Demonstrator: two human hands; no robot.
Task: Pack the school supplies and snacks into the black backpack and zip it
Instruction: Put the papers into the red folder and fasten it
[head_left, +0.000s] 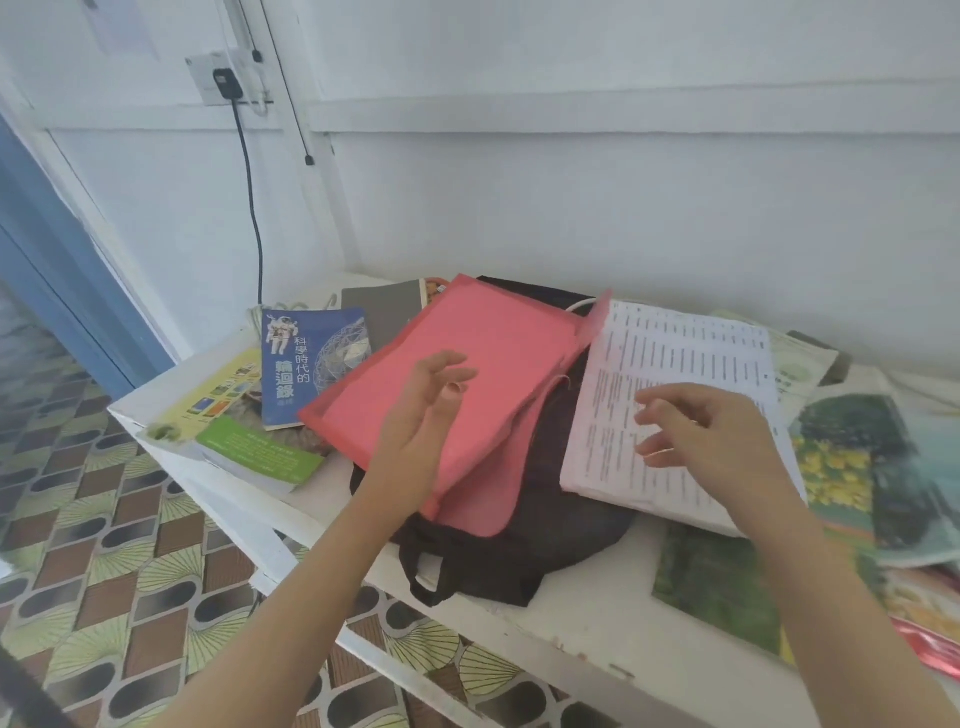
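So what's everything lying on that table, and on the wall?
backpack: one, black, mid-table, under folder and papers
folder: one, pink, on the backpack
papers: one stack, white, on backpack's right
blue book: one, left of folder
green book: one, table's left front
notebook: one, grey, behind folder
magazines: several, green and yellow, table's right
packet: one, red, far right
charger: one, black, wall socket
table: one, white
left hand: open, over folder
right hand: open, over papers
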